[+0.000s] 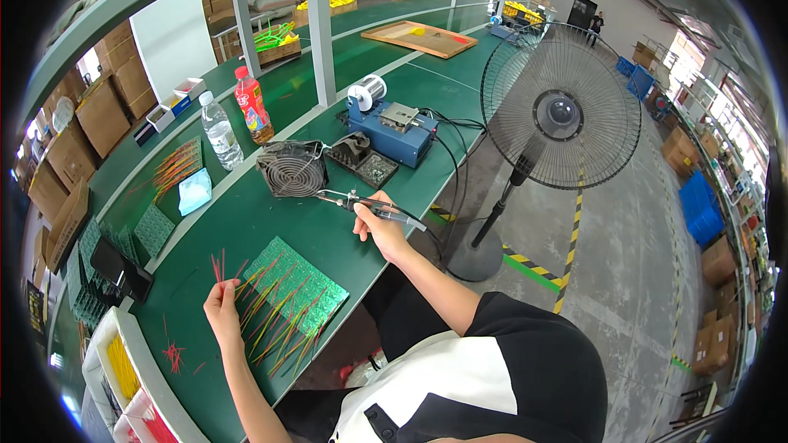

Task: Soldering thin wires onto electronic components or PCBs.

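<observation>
My right hand [381, 228] grips a soldering iron [400, 216], its metal front end pointing left beside a small black square fan [291, 172]. Between the fingers of my left hand [222, 310] is a small bunch of red wires [218, 266], their ends sticking up. A green circuit board panel [326, 295] lies on the bench between my hands. Rows of red, yellow and dark wires hang off it toward me. Behind the iron stand a black tray [379, 171] and a blue solder feeder [404, 139] with a spool of solder wire [368, 90].
Loose red wires [172, 356] lie left of my left forearm, near a white bin [123, 324] of yellow and red wires. A phone [121, 269], a water bottle [222, 135] and a red-capped drink bottle [254, 107] stand farther off. A large pedestal fan [561, 115] is at right.
</observation>
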Demonstrator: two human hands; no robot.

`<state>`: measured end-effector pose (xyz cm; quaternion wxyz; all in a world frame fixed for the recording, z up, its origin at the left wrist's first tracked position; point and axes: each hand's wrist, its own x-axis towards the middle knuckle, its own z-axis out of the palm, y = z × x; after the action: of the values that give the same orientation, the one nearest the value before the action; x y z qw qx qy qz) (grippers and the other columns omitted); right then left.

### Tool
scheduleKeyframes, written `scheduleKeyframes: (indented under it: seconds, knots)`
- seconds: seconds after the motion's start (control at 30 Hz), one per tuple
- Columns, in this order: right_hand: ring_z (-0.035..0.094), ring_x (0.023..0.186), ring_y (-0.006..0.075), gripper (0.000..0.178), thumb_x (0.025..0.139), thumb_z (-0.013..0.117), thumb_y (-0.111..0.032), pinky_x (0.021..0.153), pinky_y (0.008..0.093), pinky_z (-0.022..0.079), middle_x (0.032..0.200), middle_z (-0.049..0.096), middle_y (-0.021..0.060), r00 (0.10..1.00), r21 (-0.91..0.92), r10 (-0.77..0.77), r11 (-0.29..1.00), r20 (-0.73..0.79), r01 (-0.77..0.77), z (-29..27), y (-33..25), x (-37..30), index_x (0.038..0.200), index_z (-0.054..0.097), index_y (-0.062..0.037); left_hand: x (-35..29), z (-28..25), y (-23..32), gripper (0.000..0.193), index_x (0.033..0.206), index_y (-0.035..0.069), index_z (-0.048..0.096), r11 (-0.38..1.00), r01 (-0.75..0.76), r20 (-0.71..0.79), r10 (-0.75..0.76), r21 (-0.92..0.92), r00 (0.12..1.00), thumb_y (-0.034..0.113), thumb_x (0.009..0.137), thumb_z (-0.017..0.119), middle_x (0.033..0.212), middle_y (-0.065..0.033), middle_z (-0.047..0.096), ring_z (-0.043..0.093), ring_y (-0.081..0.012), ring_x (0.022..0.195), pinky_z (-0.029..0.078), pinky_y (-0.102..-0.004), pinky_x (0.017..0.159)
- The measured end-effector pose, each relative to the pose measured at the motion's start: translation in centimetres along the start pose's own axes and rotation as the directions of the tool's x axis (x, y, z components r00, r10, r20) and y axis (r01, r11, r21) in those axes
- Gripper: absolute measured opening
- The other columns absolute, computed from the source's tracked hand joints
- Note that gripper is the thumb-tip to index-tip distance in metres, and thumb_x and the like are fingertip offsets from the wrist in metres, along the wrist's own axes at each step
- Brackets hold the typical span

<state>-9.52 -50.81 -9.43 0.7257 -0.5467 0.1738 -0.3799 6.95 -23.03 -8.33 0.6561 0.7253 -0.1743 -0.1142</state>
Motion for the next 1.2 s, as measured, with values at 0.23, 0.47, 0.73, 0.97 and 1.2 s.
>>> scheduleKeyframes:
  seconds: [0.23, 0.47, 0.73, 0.97, 1.2]
  knots:
    - [0.053, 0.051, 0.0112, 0.017, 0.086, 0.061, -0.012, 0.044, 0.0220, 0.041, 0.064, 0.057, 0.0078, 0.998, 0.073, -0.068, 0.995, -0.017, 0.069, -0.2, 0.3, 0.2, 0.088, 0.046, -0.0044, -0.1, 0.3, 0.1, 0.017, 0.090, -0.002, 0.066, 0.999, -0.017, -0.004, 0.017, 0.040, 1.000, 0.013, 0.087, 0.059, 0.065, 0.0049, 0.051, 0.033, -0.0025, 0.055, 0.026, -0.0194, 0.052]
    - [0.053, 0.050, 0.0108, 0.018, 0.086, 0.062, -0.011, 0.044, 0.0215, 0.041, 0.064, 0.057, 0.0079, 0.997, 0.073, -0.069, 0.995, -0.037, 0.072, 0.0, 0.2, 0.3, 0.087, 0.046, -0.0040, -0.3, 1.5, 0.2, 0.016, 0.085, -0.003, 0.066, 0.990, -0.124, -0.046, 0.127, 0.071, 0.991, 0.011, 0.087, 0.059, 0.063, 0.0046, 0.052, 0.036, -0.0021, 0.055, 0.027, -0.0191, 0.049]
    - [0.049, 0.046, 0.0094, 0.017, 0.086, 0.061, -0.010, 0.043, 0.0215, 0.038, 0.062, 0.056, 0.0072, 0.998, 0.072, -0.059, 0.995, -0.036, 0.061, -0.1, 0.1, -0.1, 0.087, 0.046, -0.0041, -1.6, 2.3, 1.5, 0.014, 0.085, -0.004, 0.063, 0.911, -0.214, 0.016, 0.223, 0.352, 0.975, 0.009, 0.086, 0.058, 0.061, 0.0029, 0.051, 0.040, -0.0028, 0.056, 0.033, -0.0201, 0.050]
    - [0.050, 0.045, 0.0094, 0.021, 0.084, 0.064, -0.012, 0.041, 0.0215, 0.037, 0.060, 0.056, 0.0066, 0.998, 0.036, 0.000, 0.999, -0.056, 0.002, 1.1, 0.3, -0.2, 0.091, 0.047, -0.0030, -0.4, -0.5, -0.8, 0.009, 0.082, 0.003, 0.061, 0.986, -0.119, -0.085, 0.129, 0.117, 0.988, 0.011, 0.086, 0.060, 0.063, 0.0042, 0.051, 0.043, -0.0033, 0.057, 0.035, -0.0204, 0.051]
    - [0.043, 0.047, 0.0065, 0.013, 0.088, 0.060, -0.011, 0.052, 0.0215, 0.044, 0.061, 0.052, 0.0022, 0.996, -0.063, -0.083, 0.995, -0.041, 0.080, 0.4, 0.0, 0.2, 0.087, 0.048, -0.0058, 1.1, 0.5, -1.4, 0.016, 0.083, -0.001, 0.064, 0.957, -0.140, -0.041, 0.155, 0.253, 0.987, 0.015, 0.081, 0.064, 0.056, 0.0009, 0.052, 0.043, -0.0058, 0.052, 0.037, -0.0239, 0.050]
